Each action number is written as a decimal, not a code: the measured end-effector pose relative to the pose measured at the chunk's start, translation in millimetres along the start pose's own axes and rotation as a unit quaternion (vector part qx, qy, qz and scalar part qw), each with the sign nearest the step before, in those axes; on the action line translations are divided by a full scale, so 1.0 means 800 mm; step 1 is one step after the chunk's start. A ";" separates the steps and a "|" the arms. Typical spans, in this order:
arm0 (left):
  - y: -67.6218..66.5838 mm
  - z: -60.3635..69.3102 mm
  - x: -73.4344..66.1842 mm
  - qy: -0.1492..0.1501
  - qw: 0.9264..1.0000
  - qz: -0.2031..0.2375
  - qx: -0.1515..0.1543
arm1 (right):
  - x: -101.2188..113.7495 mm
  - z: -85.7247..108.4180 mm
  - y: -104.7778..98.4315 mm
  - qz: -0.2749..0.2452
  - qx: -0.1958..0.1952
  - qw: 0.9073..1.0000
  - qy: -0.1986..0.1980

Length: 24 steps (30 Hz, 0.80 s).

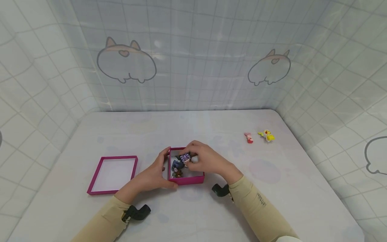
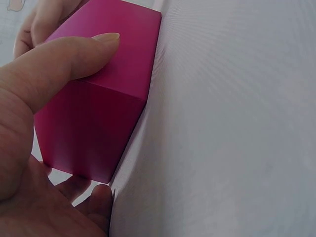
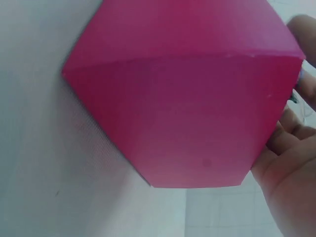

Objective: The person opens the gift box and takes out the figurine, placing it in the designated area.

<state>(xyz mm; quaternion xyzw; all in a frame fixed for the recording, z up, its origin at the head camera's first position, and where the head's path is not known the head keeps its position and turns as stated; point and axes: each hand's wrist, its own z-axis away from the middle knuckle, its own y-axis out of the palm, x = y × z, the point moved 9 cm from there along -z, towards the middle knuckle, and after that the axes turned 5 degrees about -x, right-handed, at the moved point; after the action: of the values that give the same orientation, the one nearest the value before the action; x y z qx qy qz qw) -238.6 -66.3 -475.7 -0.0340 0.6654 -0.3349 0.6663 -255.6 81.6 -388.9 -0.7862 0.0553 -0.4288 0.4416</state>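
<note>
An open magenta box (image 1: 190, 180) with a pale inside sits at the middle of the table. My left hand (image 1: 152, 176) grips its left side; in the left wrist view the thumb lies on one magenta wall (image 2: 131, 59) and the fingers reach round another. My right hand (image 1: 208, 159) is inside the box from the right, its thumb and fingers pinching a small dark figurine with a purple bow (image 1: 185, 157). Beside it in the box lie a blue-clothed figurine (image 1: 177, 164) and a brown one (image 1: 177, 173). In the right wrist view, the box wall (image 3: 182, 118) hides most of the fingertips.
A shallow magenta-rimmed lid (image 1: 113, 174), white inside, lies left of the box. Toward the back right of the table are a small pink-and-red figurine (image 1: 249, 137) and a yellow-and-white figurine (image 1: 267, 135). Tile-patterned curtains (image 1: 193, 67) surround the table at the back and sides.
</note>
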 end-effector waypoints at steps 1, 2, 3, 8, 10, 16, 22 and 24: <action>0.000 0.000 0.000 -0.003 1.000 -0.001 0.000 | -0.001 0.000 -0.003 -0.008 -0.009 1.000 0.005; 0.000 0.000 0.000 -0.007 1.000 -0.002 0.000 | -0.003 0.000 -0.005 -0.017 -0.017 1.000 0.014; -0.001 0.001 0.001 -0.010 1.000 -0.002 0.000 | -0.005 0.000 -0.007 -0.031 -0.024 0.999 0.023; -0.001 0.001 0.002 -0.023 1.000 -0.005 -0.001 | -0.009 0.000 -0.015 -0.095 -0.047 0.994 0.038; -0.001 0.001 0.002 -0.024 1.000 -0.005 0.000 | -0.007 0.000 -0.017 -0.113 -0.049 0.992 0.025; 0.000 0.000 0.000 -0.015 1.000 0.001 0.003 | -0.012 -0.001 -0.020 -0.133 -0.058 0.989 0.036; -0.002 0.001 0.000 -0.025 1.000 -0.001 0.002 | -0.035 0.000 -0.024 -0.178 -0.075 0.971 0.139; -0.002 0.002 -0.001 -0.028 1.000 -0.003 0.002 | -0.038 0.001 -0.025 -0.179 -0.078 0.968 0.160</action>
<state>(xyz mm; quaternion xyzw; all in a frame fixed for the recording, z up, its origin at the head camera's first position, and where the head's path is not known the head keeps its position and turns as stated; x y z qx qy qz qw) -238.0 -67.5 -474.0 -0.0439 0.6459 -0.3366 0.6838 -280.1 108.2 -393.3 -0.7366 0.0170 -0.6152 0.2806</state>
